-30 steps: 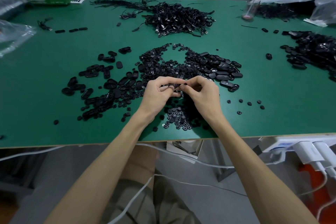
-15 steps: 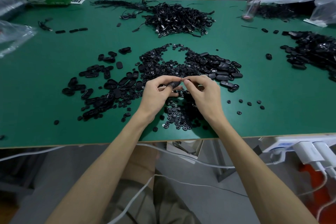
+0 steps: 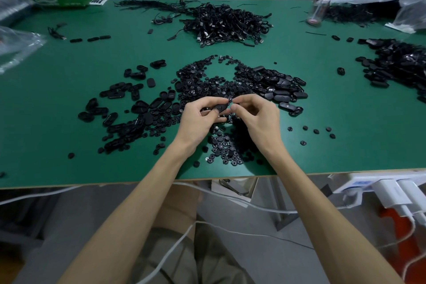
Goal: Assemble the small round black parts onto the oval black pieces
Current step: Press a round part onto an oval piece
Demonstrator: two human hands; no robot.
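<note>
Above the heap of loose round black parts [image 3: 221, 147], the oval black plastic piece [image 3: 220, 107] is pinched by the left hand [image 3: 198, 122], thumb overlapping it, left end hidden. The right hand [image 3: 255, 120] thumb and forefinger pinch a small round black part [image 3: 229, 99], barely discernible, at the piece's right end.

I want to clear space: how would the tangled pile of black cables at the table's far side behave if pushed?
The cable pile would probably flop and sag, being thin cords heaped loosely. It looks tangled, so it would likely drag as one clump, with loose ends trailing. Probably light for its bulk.
</note>
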